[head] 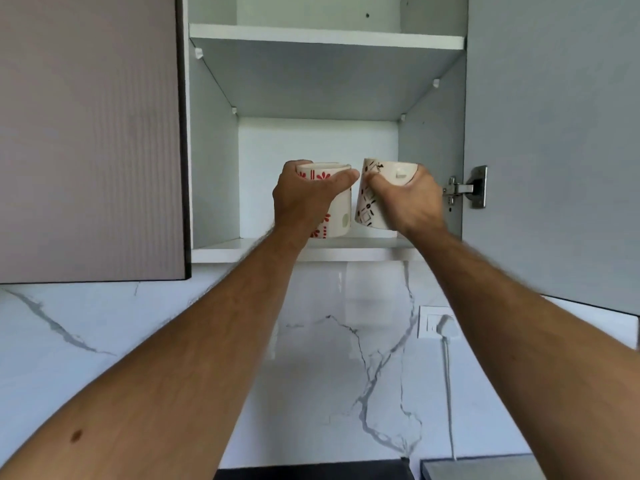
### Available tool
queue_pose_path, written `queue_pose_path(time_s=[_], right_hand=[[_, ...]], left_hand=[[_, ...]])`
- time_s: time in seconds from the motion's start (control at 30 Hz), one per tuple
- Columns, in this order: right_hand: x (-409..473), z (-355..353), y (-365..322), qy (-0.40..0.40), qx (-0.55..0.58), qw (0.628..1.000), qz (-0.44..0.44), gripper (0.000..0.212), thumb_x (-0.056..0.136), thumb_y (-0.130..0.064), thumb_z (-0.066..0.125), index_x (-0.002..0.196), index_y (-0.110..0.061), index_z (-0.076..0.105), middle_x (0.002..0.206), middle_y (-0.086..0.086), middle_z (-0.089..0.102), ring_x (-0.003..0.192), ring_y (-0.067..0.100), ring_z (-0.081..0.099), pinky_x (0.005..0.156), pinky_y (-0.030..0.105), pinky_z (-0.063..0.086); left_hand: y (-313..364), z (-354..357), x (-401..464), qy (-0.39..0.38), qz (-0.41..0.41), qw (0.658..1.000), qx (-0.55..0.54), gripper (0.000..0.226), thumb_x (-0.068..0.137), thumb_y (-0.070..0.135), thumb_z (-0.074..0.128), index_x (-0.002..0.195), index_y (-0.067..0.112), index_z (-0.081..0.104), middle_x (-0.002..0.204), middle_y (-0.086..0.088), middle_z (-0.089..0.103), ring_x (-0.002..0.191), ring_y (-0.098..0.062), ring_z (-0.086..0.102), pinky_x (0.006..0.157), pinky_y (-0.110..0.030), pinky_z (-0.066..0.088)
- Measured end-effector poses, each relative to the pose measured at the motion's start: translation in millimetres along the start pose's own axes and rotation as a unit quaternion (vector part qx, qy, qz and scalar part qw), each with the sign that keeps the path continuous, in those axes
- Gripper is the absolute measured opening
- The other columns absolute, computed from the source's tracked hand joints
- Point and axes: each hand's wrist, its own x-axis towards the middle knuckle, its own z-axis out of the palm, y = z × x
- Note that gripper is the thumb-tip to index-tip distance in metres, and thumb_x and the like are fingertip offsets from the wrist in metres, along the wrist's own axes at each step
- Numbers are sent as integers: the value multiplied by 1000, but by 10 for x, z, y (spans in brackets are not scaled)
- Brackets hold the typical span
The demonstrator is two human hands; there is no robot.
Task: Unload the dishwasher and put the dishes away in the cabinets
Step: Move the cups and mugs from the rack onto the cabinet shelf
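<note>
My left hand is gripping the red-flowered mug around its side, and the mug is standing upright with its base seemingly resting on the bottom shelf near the front edge, about midway along it. Just to its right, almost touching it, my right hand is clasping the black-patterned mug, which is tilting and hovering slightly above the shelf. Both mugs are lying straight ahead of my hands, so I judge lowering the right one level is coming next.
</note>
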Motion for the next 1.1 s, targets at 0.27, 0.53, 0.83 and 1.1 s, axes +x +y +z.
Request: queue_pose_path(time_s=[0.27, 0.53, 0.83, 1.1], right_hand=[[557, 453, 322, -11, -78, 996, 44, 82, 60, -73, 66, 116, -15, 55, 101, -1, 59, 88, 22, 58, 75, 32, 52], [1146, 723, 387, -85, -124, 982, 117, 93, 65, -70, 73, 131, -7, 53, 124, 11, 58, 96, 29, 62, 61, 29, 45], [1348, 760, 626, -151, -251, 948, 121, 51, 86, -51, 64, 105, -4, 58, 91, 12, 62, 66, 25, 57, 45, 27, 37], [1344, 763, 699, -181, -275, 936, 125, 50, 83, -49, 67, 105, -5, 61, 95, 11, 65, 77, 28, 60, 59, 28, 44]], left_hand=[[-393, 355, 614, -42, -57, 997, 0, 83, 46, 73, 79, 107, 22, 56, 96, 5, 69, 84, -13, 68, 62, -26, 48], [-593, 620, 1169, -165, -89, 981, 40, 65, 45, 65, 83, 90, 20, 72, 78, 0, 75, 73, -20, 74, 72, -33, 59], [-730, 1032, 1385, -245, -119, 957, 104, 61, 51, 56, 86, 92, 13, 71, 81, -8, 76, 76, -26, 74, 86, -41, 57], [-808, 1008, 1357, -303, -132, 938, 105, 58, 67, 47, 85, 107, 10, 67, 91, -10, 73, 85, -24, 71, 85, -38, 55]])
